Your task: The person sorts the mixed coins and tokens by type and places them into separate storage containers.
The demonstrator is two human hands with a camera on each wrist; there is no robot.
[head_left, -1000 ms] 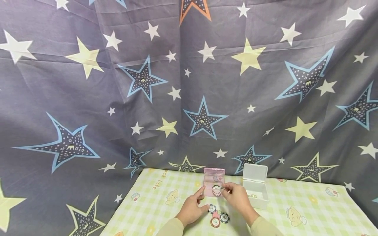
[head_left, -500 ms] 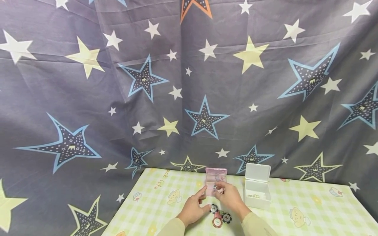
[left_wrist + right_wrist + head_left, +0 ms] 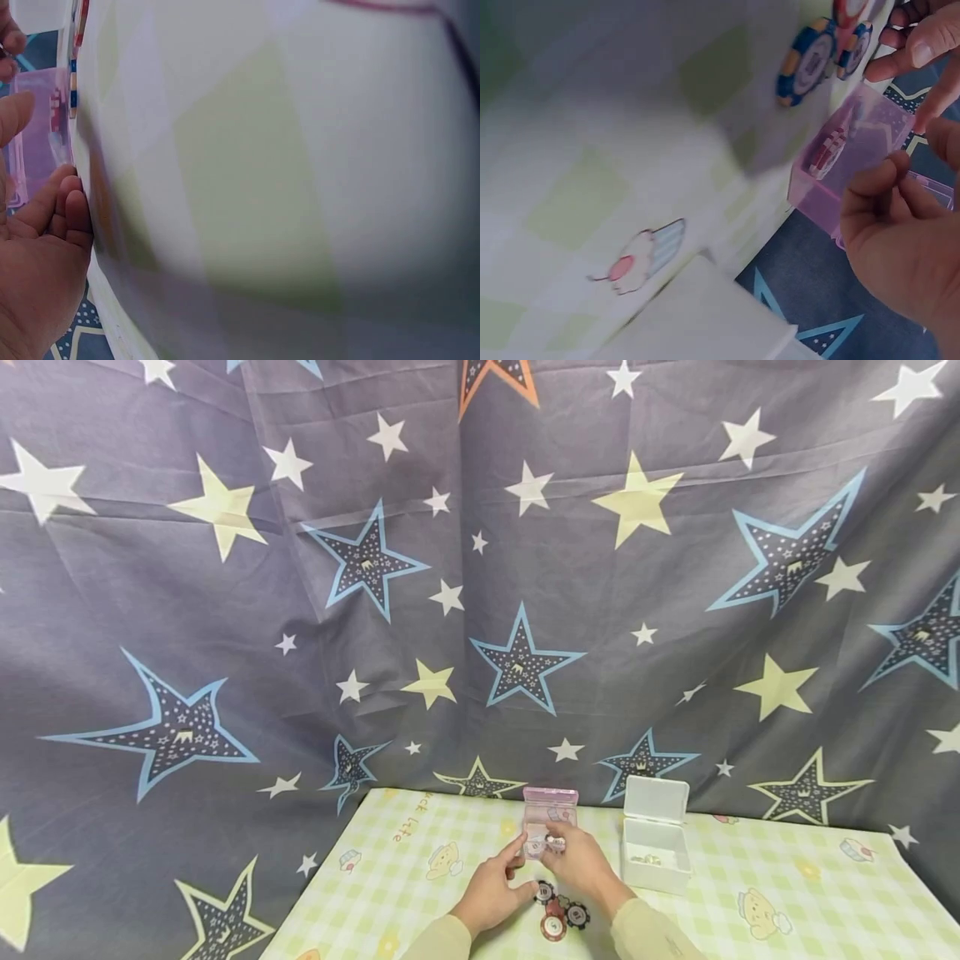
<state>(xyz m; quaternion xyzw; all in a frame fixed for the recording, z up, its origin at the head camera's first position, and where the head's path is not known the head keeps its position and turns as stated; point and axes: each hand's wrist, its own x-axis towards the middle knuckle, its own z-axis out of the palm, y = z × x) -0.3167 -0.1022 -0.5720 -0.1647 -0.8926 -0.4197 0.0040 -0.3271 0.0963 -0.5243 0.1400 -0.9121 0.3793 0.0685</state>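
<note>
The open pink translucent box (image 3: 530, 817) stands near the table's far edge, lid raised. Inside it lie a red-and-white poker chip (image 3: 827, 154) and, on the left side, a pale bluish chip (image 3: 535, 843), seen dimly. My right hand (image 3: 587, 864) is over the box's right side, thumb and fingers bent, with no chip visible between the fingertips. Beside the box's left side is my left hand (image 3: 486, 889), its index fingertip close to the wall. Three poker chips lie just in front of the box: a dark-rimmed one (image 3: 544, 892), another dark-rimmed one (image 3: 578, 916) and a red one (image 3: 553, 927).
A white box (image 3: 656, 864) with its lid up stands right of the pink box, small gold-coloured items (image 3: 647, 859) inside. The table has a green-and-white checked cloth (image 3: 375, 893) with printed cartoons. Behind it hangs a dark star-patterned curtain (image 3: 405, 635).
My right hand has moved left and down to the pink box with a dark-rimmed chip, which no longer shows in its fingers. A pale chip now shows inside the box. My left hand stays put.
</note>
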